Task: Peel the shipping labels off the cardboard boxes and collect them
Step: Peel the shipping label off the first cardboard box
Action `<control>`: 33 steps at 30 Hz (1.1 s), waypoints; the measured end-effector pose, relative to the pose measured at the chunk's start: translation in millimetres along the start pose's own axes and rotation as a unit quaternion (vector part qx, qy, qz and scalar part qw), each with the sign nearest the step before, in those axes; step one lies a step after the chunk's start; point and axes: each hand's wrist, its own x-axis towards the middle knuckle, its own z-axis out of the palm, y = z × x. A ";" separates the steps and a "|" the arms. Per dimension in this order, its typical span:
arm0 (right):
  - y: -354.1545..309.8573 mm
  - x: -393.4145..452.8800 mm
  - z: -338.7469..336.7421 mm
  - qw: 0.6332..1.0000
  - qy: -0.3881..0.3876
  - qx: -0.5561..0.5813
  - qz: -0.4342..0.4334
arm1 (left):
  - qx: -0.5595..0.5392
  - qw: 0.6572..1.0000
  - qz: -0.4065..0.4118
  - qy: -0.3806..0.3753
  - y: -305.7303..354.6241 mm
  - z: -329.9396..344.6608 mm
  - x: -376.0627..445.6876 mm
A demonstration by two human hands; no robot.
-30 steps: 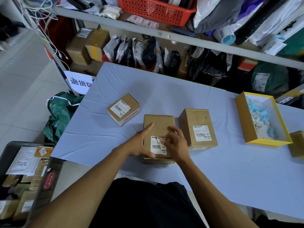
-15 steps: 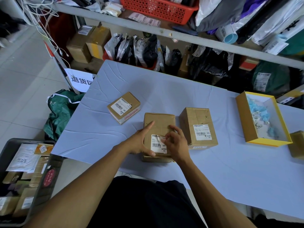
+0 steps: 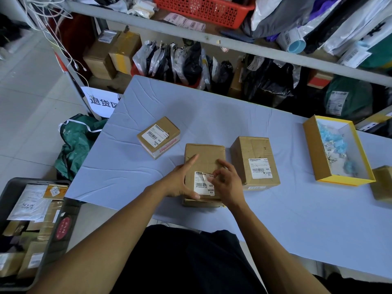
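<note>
I see the right hand's fingertips [image 3: 216, 174] curled together, pinching the lifted top edge of the white shipping label [image 3: 204, 184], which is creased and partly raised from the middle cardboard box [image 3: 205, 159]. The right hand [image 3: 228, 183] sits over the label's right side. The left hand [image 3: 180, 179] braces that box from its left side: the forefinger lies straight across the top, the thumb hooks round the near corner. The box lies on the grey-blue table [image 3: 275, 219], close to its near edge. Left and further back lies a smaller labelled box [image 3: 159, 136], set askew; just right of the middle one stands a third labelled box [image 3: 254, 160]. Well to the right I see a yellow tray [image 3: 314, 153] holding crumpled blue and white scraps. On the floor at left stands a dark crate [image 3: 8, 187] of parcels.
</note>
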 end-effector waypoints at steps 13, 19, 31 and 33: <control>1.5 -0.5 0.1 0.999 -0.009 0.042 0.028 | -0.006 1.000 -0.003 -0.005 3.0 -1.3 -1.5; 5.7 -1.6 0.4 0.998 -0.009 0.044 0.045 | -0.010 1.000 0.001 -0.005 3.0 -1.3 -2.0; -3.2 -2.1 -1.2 0.996 -0.009 0.050 0.077 | -0.010 1.000 0.007 -0.008 4.9 -0.8 -2.8; -4.6 -2.3 -2.6 0.995 -0.012 0.048 0.084 | -0.010 1.000 0.004 -0.008 5.0 -1.0 -3.1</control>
